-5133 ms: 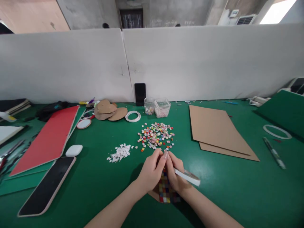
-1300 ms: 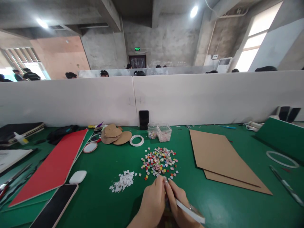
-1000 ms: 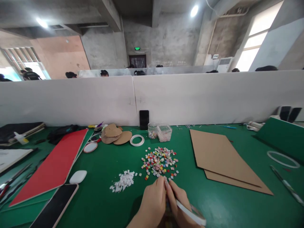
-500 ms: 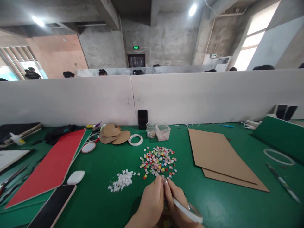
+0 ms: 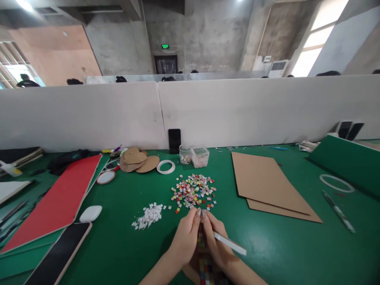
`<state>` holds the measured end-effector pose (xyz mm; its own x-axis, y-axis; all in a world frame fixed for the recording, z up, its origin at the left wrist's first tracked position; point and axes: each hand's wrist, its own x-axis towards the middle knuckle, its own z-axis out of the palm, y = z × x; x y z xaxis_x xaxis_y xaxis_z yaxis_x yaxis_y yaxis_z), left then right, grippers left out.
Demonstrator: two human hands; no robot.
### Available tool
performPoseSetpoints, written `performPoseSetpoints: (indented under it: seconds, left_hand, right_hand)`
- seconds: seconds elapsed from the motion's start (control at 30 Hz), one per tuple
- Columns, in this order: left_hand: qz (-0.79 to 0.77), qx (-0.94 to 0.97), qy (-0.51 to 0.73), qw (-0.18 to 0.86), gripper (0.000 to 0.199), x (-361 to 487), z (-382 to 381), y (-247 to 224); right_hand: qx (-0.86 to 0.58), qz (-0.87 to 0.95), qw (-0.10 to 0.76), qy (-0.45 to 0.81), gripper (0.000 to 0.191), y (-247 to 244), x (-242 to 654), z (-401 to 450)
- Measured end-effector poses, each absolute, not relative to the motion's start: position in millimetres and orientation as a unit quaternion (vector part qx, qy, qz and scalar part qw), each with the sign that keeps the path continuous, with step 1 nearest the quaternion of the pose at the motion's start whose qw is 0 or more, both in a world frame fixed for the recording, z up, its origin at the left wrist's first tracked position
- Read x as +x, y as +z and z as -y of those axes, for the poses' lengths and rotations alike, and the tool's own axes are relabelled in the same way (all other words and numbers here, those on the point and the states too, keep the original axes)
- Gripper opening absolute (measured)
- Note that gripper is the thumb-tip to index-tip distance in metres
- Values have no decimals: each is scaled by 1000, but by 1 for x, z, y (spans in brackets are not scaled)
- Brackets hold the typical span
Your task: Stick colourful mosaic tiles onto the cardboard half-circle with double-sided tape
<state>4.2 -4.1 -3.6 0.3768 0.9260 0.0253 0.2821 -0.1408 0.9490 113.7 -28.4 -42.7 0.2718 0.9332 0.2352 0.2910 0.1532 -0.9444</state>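
No wording can be read for certain. On the far grey concrete wall (image 5: 210,33), above the dark rectangular door (image 5: 166,65), a small lit green rectangular sign (image 5: 165,46) bears characters too small to make out. Along the same wall, right of the door, runs faint white handwriting (image 5: 210,67), likewise too blurred to decipher.

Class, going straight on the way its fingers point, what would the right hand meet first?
Probably the pile of coloured mosaic tiles, just ahead of the right hand, though the hand's height is hard to judge.
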Motion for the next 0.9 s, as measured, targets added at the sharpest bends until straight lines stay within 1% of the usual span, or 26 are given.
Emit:
performPoseSetpoints:
  seconds: [0.1, 0.23, 0.53, 0.77, 0.9]
  left_hand:
    - [-440, 670, 341, 492, 31, 4, 4, -3]
    - [-438, 665, 341, 499, 31, 4, 4, -4]
    - [-436, 651, 363, 504, 29, 5, 5, -5]
    - [-452, 676, 350, 465, 30, 4, 5, -5]
    - [-449, 677, 357, 460, 31, 4, 5, -4]
  right_hand:
    - [-583, 531, 525, 320, 42, -34, 114, 28]
    - [-587, 530, 518, 327, 42, -27, 114, 29]
    - [-612, 525, 513, 294, 43, -27, 112, 31]
    - [-608, 537, 508, 289, 40, -25, 113, 31]
    - [-604, 543, 503, 295, 38, -29, 114, 31]
